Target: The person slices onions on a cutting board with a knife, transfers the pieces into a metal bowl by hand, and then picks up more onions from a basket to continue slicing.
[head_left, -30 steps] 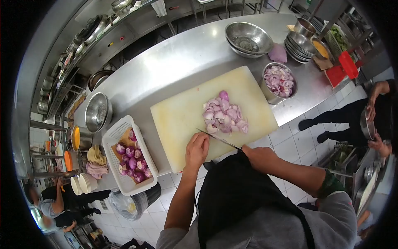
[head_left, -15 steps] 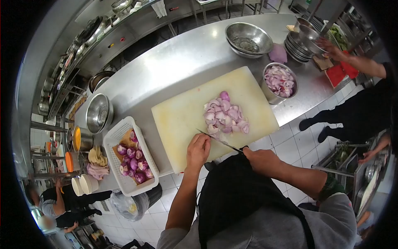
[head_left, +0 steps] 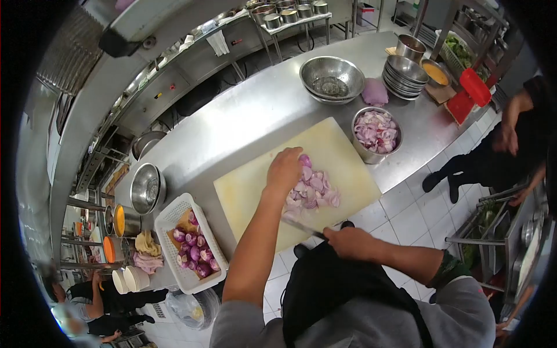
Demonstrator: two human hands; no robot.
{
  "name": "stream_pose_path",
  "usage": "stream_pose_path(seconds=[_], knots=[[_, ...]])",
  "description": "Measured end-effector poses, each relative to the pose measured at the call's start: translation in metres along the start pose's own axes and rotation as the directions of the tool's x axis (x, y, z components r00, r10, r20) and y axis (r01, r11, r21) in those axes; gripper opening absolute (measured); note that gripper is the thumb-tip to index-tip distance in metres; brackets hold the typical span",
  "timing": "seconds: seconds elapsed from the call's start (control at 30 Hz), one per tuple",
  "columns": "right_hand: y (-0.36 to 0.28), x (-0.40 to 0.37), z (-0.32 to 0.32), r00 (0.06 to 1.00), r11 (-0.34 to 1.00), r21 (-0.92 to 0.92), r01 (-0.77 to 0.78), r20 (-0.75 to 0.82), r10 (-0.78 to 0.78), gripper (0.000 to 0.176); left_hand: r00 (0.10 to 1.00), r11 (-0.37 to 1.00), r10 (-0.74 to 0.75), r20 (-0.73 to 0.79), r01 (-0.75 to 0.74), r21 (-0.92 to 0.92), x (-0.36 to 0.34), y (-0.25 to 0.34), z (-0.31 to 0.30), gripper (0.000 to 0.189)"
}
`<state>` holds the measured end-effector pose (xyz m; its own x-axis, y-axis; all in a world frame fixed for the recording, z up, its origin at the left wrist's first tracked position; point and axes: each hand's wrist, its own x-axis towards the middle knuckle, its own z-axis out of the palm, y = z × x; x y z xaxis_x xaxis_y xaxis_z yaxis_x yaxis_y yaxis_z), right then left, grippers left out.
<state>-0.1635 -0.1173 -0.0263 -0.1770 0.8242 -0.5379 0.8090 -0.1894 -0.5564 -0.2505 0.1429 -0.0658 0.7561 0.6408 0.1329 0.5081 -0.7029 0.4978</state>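
Sliced purple onion [head_left: 313, 188] lies in a loose heap on the pale cutting board [head_left: 243, 188]. At the heap's far end sits an uncut onion piece [head_left: 305, 160]. My left hand [head_left: 285, 169] reaches over the board beside that piece, fingers bent and partly apart; whether they touch it is hard to see. A knife [head_left: 304, 228] is in my right hand [head_left: 350, 242], closed around the handle at the near edge of the board. Its blade points left, its tip close to my left forearm.
A white basket [head_left: 164, 225] of peeled onions [head_left: 194, 253] stands left of the board. To the right is a steel pot [head_left: 368, 152] of sliced onion. Metal bowls [head_left: 332, 80] and stacked bowls [head_left: 404, 75] stand farther back. Another person [head_left: 499, 156] is at the right.
My left hand has left the knife blade and moved forward to the far end of the onion heap. The knife remains in my right hand. The other person's hand has drawn back from the stacked bowls.
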Motion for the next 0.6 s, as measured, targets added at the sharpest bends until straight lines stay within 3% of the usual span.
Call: stream_pose_path(seconds=[0.07,0.17,0.27,0.47,0.57,0.6], knots=[[0.0,0.009,0.012,0.999,0.999,0.006,0.038,0.001,-0.038,0.034,0.918,0.971,-0.218,0.33,0.17,0.168,0.033,0.004,0.019,0.036],[-0.003,0.014,0.015,0.998,0.997,0.046,0.058,0.021,-0.059,0.038,0.884,0.934,-0.309,0.351,0.212,0.288,0.049,0.01,0.034,0.044],[0.007,0.022,0.025,0.996,0.993,0.078,0.088,-0.02,-0.086,0.039,0.877,0.934,-0.301,0.374,0.191,0.303,0.055,0.014,0.032,0.047],[0.032,0.032,0.012,0.993,0.998,0.022,0.061,-0.104,-0.058,0.035,0.945,0.955,-0.266,0.193,0.231,0.185,0.041,0.01,0.0,0.053],[0.051,0.031,-0.016,0.989,0.999,-0.032,0.004,-0.144,-0.009,0.034,0.985,0.991,-0.132,-0.109,0.135,0.016,-0.007,0.008,-0.043,0.041],[0.057,0.03,-0.023,0.985,1.0,-0.026,-0.002,-0.174,-0.002,0.034,0.983,0.983,-0.182,-0.037,0.181,-0.015,-0.03,0.006,-0.05,0.041]])
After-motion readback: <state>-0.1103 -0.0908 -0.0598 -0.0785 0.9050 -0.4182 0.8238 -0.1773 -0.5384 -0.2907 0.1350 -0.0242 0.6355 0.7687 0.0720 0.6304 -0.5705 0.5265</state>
